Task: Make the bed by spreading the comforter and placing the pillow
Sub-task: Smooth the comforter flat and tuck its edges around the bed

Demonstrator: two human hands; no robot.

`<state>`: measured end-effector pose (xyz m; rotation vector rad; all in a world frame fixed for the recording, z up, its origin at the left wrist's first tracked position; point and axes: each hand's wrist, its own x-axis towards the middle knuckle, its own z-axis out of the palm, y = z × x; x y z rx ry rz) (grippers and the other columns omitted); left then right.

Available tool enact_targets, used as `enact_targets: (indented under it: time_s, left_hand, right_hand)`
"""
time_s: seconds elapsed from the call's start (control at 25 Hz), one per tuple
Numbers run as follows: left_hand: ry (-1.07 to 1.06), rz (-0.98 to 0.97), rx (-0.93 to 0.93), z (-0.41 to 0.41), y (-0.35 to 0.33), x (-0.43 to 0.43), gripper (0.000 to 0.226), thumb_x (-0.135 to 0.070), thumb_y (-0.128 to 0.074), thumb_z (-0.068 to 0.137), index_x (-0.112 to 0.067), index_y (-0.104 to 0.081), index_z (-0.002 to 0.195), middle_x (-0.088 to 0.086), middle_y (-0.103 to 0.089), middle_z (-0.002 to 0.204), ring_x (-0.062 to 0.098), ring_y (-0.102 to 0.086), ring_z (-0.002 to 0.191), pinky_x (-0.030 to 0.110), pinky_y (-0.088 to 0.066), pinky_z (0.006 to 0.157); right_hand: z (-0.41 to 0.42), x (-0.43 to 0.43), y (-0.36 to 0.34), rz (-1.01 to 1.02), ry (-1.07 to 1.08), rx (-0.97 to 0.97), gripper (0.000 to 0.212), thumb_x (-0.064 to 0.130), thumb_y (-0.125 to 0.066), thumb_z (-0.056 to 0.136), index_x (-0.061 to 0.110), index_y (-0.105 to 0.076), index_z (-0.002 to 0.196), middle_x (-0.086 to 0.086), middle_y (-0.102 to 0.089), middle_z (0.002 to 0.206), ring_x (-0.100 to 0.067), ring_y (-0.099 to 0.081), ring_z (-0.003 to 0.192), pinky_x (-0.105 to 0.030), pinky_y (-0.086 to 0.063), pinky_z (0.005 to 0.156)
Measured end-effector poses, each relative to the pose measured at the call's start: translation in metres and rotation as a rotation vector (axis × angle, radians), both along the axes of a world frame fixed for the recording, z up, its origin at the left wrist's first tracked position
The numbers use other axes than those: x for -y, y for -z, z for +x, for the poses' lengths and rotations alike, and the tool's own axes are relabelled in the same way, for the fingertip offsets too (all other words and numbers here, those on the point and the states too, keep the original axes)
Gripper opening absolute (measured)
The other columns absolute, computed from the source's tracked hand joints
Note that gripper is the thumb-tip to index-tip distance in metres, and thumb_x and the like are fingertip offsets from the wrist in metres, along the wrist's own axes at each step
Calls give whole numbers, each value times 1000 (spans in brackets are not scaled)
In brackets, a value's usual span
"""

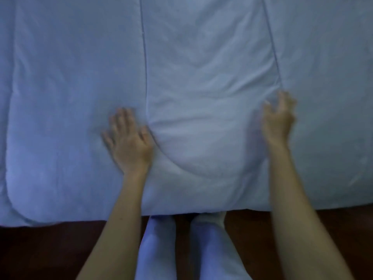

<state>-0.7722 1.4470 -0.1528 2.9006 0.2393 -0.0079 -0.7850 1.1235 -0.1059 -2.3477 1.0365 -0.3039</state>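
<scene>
The comforter (201, 77) lies spread wide, with light wrinkles at its near edge. No pillow shows, so placing it seems left to do. On the comforter near that edge, the left hand (129, 140) presses down, fingers (121, 120) straight and spread. The right hand (279, 118) touches it with fingers (282, 100) half curled. Blur hides whether they pinch cloth.

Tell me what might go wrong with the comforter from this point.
1. Creases lie in the comforter panel between the left hand and the right hand. Pushing inward may bunch them instead of flattening them.
2. The near edge seems to hang lower toward the left, so it may finish crooked, though the wide lens could cause that look.
</scene>
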Motion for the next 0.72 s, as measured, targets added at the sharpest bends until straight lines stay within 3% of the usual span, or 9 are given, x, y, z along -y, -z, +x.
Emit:
enact_targets:
  time_s: [0.12,0.24,0.32,0.44,0.56,0.72]
  left_hand:
    - [-303,36,30,-25,1,-59,65,-46,-27,96,-10,-19,151,13,-20,159,32,-15,147,54,-3,116]
    - [-480,20,53,-53,4,-60,70,-49,-15,98,-3,-17,150,20,-18,157,38,-14,146,46,-4,118]
    - [-518,32,89,-67,10,-23,67,-46,-14,98,-2,-19,150,20,-18,157,39,-14,146,50,-5,117]
    - [-475,4,112,-80,5,81,66,-40,-18,95,-3,-20,150,18,-19,158,38,-13,146,60,-3,114]
    - [-347,-113,79,-87,1,241,65,-34,-25,92,-4,-24,149,15,-22,157,34,-16,147,59,-5,114]
    - [140,-162,63,-103,-5,431,64,-36,-26,92,-2,-28,147,16,-29,154,35,-26,144,54,-8,116]
  right_hand:
    - [67,-92,2,210,-364,-3,56,25,-45,88,7,-40,141,-14,-33,153,-29,-26,144,-48,-20,116]
    - [36,-139,20,-38,-771,-177,54,36,-40,95,24,-30,147,-2,-21,159,-22,-15,147,-55,-5,116]
    - [-7,-107,37,-196,-856,-112,55,42,-41,91,31,-34,145,5,-29,156,-20,-23,145,-53,-6,115]
    - [-56,19,56,-261,-704,-76,53,44,-38,90,35,-38,143,8,-36,152,-19,-32,142,-50,-11,113]
    - [-100,183,61,-331,-455,-161,53,43,-34,91,33,-38,143,2,-38,152,-26,-35,140,-52,-18,112]
    - [-179,375,55,-317,-221,-294,53,41,-28,94,30,-31,146,-5,-33,154,-33,-32,140,-57,-29,110]
